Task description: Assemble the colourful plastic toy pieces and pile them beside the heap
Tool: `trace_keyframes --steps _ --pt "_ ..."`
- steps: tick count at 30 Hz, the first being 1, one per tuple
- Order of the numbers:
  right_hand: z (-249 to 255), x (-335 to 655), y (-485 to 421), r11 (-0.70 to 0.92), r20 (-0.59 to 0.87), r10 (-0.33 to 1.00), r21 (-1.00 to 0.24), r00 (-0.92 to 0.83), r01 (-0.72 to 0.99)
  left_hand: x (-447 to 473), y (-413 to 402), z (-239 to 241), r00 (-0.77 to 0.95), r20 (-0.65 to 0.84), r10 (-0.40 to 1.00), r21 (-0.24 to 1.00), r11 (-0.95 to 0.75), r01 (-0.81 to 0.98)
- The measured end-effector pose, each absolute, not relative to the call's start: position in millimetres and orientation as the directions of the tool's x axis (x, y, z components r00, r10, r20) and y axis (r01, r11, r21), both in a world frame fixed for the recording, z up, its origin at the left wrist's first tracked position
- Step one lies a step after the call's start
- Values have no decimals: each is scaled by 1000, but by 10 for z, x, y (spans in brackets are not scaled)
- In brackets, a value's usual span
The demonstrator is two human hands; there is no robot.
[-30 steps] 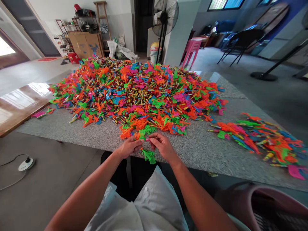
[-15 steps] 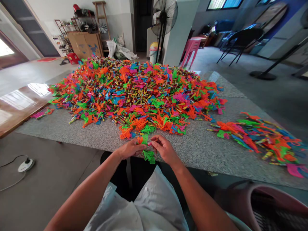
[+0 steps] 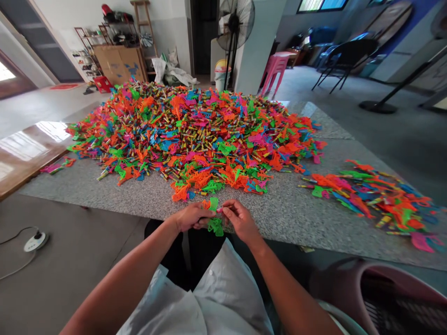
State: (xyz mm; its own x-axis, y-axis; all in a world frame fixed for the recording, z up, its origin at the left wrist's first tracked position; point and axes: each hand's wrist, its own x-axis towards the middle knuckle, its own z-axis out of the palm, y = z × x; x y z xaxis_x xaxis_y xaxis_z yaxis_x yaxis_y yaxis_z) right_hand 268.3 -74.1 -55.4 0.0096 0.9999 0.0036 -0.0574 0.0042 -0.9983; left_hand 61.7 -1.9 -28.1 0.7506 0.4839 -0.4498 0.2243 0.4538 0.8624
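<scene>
Left hand (image 3: 190, 217) grips green plastic piece (image 3: 215, 226) at near edge of granite table (image 3: 289, 214). Right hand (image 3: 240, 222) pinches small pink part (image 3: 219, 210) against it. Big mixed heap (image 3: 195, 130) just behind. Smaller pile (image 3: 377, 200) well right. Pink basket (image 3: 335, 279) lower right, contents hidden.

big pile (image 3: 195, 125) left of small pile (image 3: 370, 195)

1. Your left hand (image 3: 190, 217) hid part of the green piece (image 3: 215, 226) it gripped.
2. The pink bit (image 3: 219, 210) pinched by your right hand (image 3: 240, 221) was too small to identify.
3. The picture's lower right corner cut off the pink basket (image 3: 349, 284).
4. The side pile (image 3: 384, 200) blurred toward the right edge.
</scene>
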Motion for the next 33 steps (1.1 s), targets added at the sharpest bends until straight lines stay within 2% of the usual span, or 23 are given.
trace_keyframes --steps 3,5,7,8,9,11,13,14,15,17,19,20,21,23,25,27,30,33 --pt "-521 2756 -721 -31 -30 999 -997 -15 -73 684 -16 -239 744 -431 510 890 377 256" --pt "-490 2920 -682 -78 -76 997 -995 -23 -61 703 -19 -236 692 -396 603 918 238 318" --pt "-475 3187 -634 -100 -104 989 -994 102 -51 682 -38 -267 574 -303 761 902 34 431" --pt "-476 3352 -608 -85 -99 966 -994 240 -70 655 -57 -294 516 -226 826 862 -78 501" --pt "-482 3526 -582 -40 -80 907 -994 414 -105 620 -81 -328 487 -136 863 802 -193 565" --pt "-502 3854 -527 128 -42 678 -977 734 -173 547 -142 -402 525 -2 851 660 -394 640" --pt "-518 4062 -465 271 -52 472 -942 880 -201 494 -201 -465 602 30 798 555 -515 653" --pt "-523 4090 -432 285 -67 441 -935 895 -210 482 -221 -487 628 28 778 524 -546 654" --pt "-526 4059 -398 255 -78 459 -943 885 -215 479 -234 -501 645 21 764 502 -566 654" --pt "-527 3826 -326 105 -74 620 -979 781 -175 492 -235 -505 674 17 739 477 -598 643" --pt "-528 3434 -250 -29 -26 842 -1000 539 -3 508 -215 -490 692 29 721 473 -620 626" --pt "-528 3216 -208 -38 10 925 -992 381 118 509 -204 -481 694 31 719 475 -622 623" --pt "-526 3002 -163 -3 54 973 -969 223 248 504 -193 -473 691 30 723 478 -617 625" --pt "-516 2636 -57 141 122 990 -874 -70 466 474 -181 -463 676 12 737 483 -596 641" --pt "-499 2385 60 244 108 963 -736 -245 632 426 -177 -463 652 -11 758 492 -564 664" --pt "-476 2242 174 247 32 959 -590 -283 769 373 -172 -466 613 -32 790 505 -516 692" --pt "-445 2159 301 195 -46 970 -427 -237 883 313 -142 -465 559 -79 825 519 -445 730" --pt "-438 2162 345 159 -57 978 -427 -202 890 290 -97 -456 527 -134 839 528 -390 755"
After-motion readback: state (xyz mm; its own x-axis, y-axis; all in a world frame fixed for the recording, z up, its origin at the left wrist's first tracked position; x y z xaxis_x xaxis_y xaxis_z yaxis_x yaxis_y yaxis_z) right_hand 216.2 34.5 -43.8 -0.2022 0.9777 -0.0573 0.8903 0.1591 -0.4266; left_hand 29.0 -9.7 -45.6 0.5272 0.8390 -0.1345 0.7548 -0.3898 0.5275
